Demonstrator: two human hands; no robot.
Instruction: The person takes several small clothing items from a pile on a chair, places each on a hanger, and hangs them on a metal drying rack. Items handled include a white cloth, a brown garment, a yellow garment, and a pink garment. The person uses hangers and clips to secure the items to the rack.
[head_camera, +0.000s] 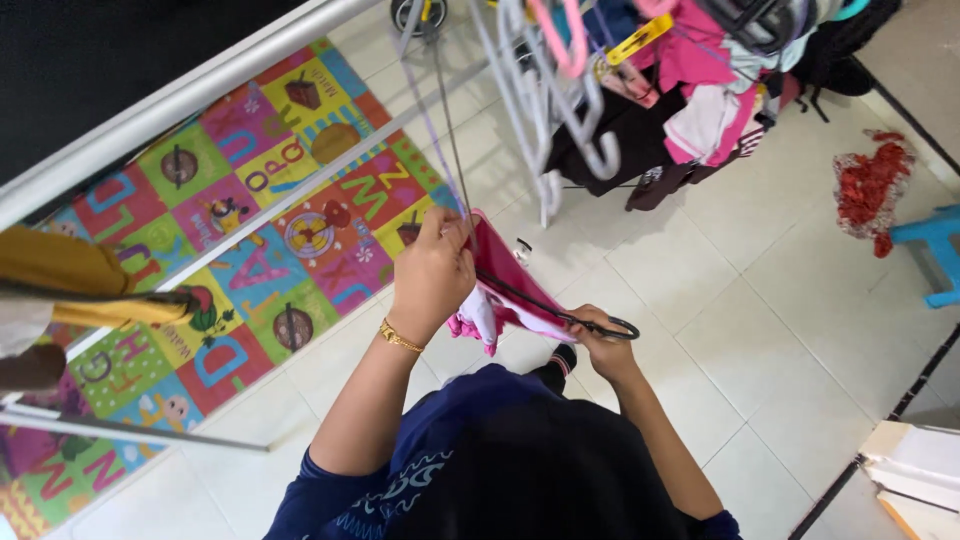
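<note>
The left hand (432, 270) pinches the pink garment's (497, 285) top edge while the right hand (598, 335), just beside, grips the black hanger (560, 312) inside it; best slide it gently, cloth taut.

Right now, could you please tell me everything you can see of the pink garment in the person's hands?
The pink garment is small and looks like soft cloth, deep pink with a white part and a brighter pink frilly edge hanging at its lower left. It is held up in the air over the white tiled floor, draped on a dark thin hanger. The left hand pinches its upper edge; the right hand grips the hanger's end beside it. Its full shape is hidden.
</note>
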